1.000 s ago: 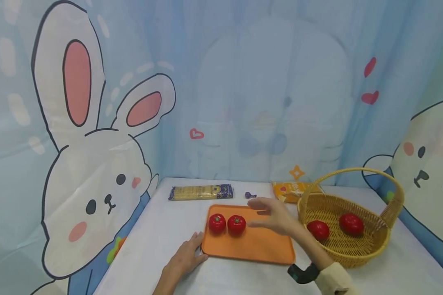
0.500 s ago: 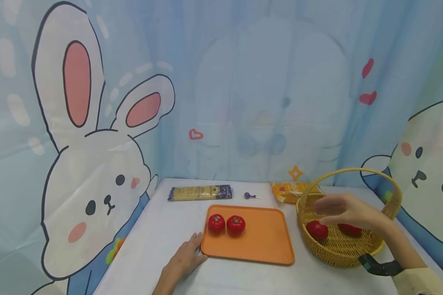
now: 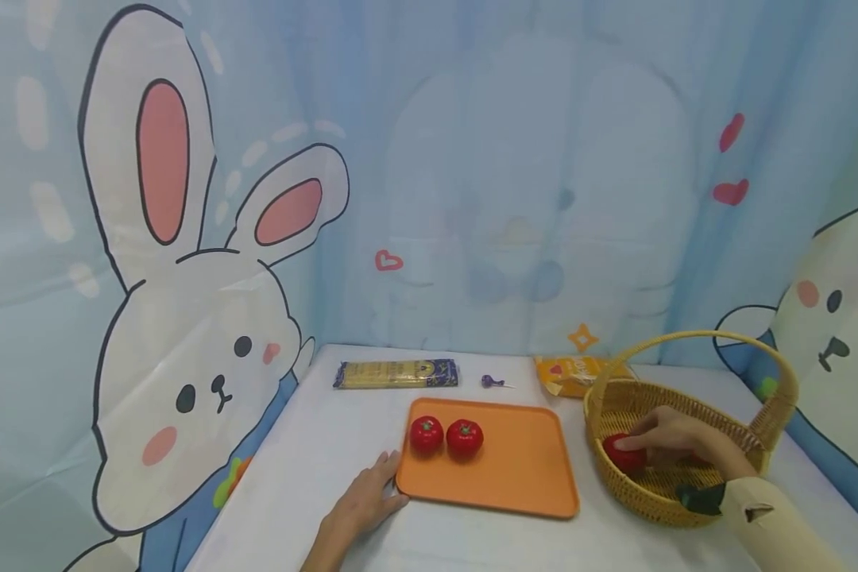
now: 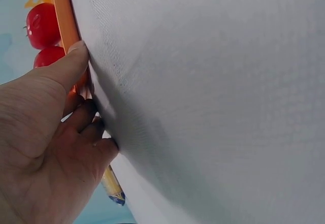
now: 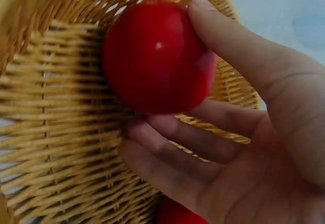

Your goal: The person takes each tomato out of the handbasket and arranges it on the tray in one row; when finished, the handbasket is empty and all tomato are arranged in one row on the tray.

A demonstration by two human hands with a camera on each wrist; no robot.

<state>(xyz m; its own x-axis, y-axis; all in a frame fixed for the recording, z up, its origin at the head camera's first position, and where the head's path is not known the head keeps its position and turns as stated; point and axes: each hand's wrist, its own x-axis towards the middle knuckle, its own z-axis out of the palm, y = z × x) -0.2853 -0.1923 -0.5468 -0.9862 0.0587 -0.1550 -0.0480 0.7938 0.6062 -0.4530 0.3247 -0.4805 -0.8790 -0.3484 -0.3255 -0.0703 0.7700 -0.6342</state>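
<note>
Straight ahead, a person's two bare hands work over a table (image 3: 279, 532) spread with a white cloth. The right hand (image 3: 668, 433) reaches down into a yellow wicker basket (image 3: 658, 508) with a tall arched handle, at the right side of the table. Its thumb and fingers are round a glossy red fruit (image 3: 625, 458), thumb on one side, fingers on the other; the fruit is inside the basket, near its left wall. A second red fruit (image 5: 180, 215) is in the basket too, mostly hidden by that hand. A dark wrist strap (image 3: 701, 499) and a cream sleeve (image 3: 768, 516) cover the right wrist and forearm.

The left hand (image 3: 365, 496) rests on the cloth at the near left corner of a flat orange tray (image 3: 522, 457), thumb and fingers spread apart, their tips touching the tray's edge. Two red tomatoes (image 3: 446, 437) with green stems sit side by side on the left half of the tray.

Behind the tray, along the back of the table, I make out a long gold and blue packet (image 3: 396, 373) at left, its printing too small to read; a purple lollipop (image 3: 492, 381) on a white stick; and an orange bag (image 3: 565, 373), partly behind the basket, bearing a red heart and pale letters I cannot read. A pale blue curtain (image 3: 465, 159) hangs behind, printed with white rabbits and hearts.
</note>
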